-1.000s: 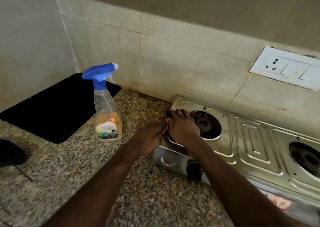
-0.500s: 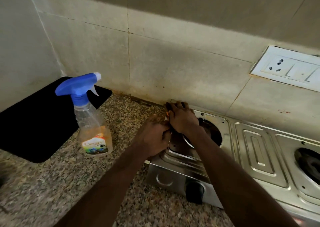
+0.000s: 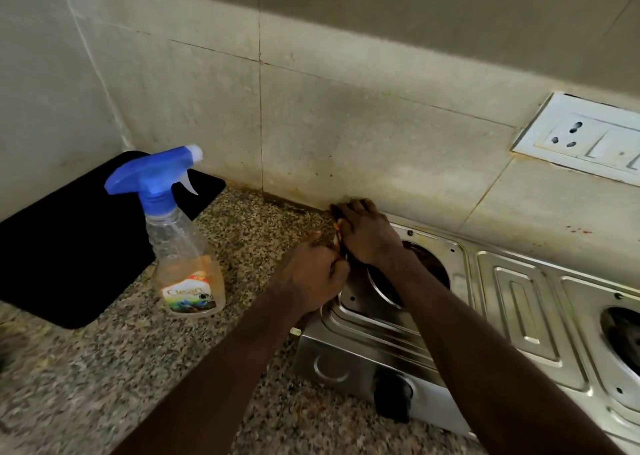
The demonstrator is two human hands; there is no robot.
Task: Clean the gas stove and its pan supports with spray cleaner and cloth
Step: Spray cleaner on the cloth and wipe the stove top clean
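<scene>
- Right grip fingers curled over cloth, mostly hidden, at stove far-left corner
- Left grip fisted beside it; hold cannot tell
- Spray bottle upright on worktop, left of stove

- The back wall is faced with large pale tiles, with thin dark grout lines between them.
- A side wall meets it in a corner at the left.
- A white switch plate with a three-pin socket is set into the back wall at the right (its lower edge looks rust-stained).
- Small reddish specks mark the tile below it.
- The bench is speckled granite, grimy along the wall joint.
- A flat black mat lies in the corner.
- The light is dim and warm.
</scene>
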